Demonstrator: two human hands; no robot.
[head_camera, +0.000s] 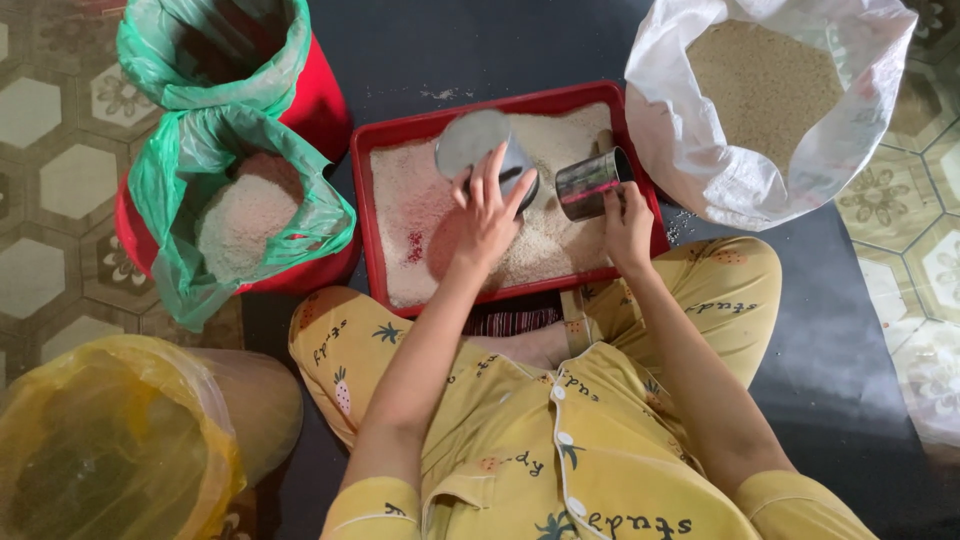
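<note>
The left hand (487, 215) rests with fingers spread nearly flat over a round shiny metal bowl (480, 150), its fingertips touching the rim and side rather than closing around it; the bowl sits tilted on the white rice grains (405, 215) heaped in a shallow red rectangular plastic tray (362, 170) on the floor. Just beside it, the right hand (627, 225) is wrapped around the lower part of a small cylindrical steel cup (590, 183), fingers curled firmly on its wall, the cup tipped on its side with its mouth toward the left hand and the bowl. The cup hangs just above the grain at the tray's edge nearest the right hand. Beyond the right hand stands a large white woven sack (690, 140), rolled open and filled with brownish grain. Out past the left hand are two red buckets lined with green plastic bags: the nearer one (175, 215) holds a mound of white rice, the farther one (215, 50) looks dark inside. Nearer the person's left elbow sits a container lined with a yellow plastic bag (110, 440).
</note>
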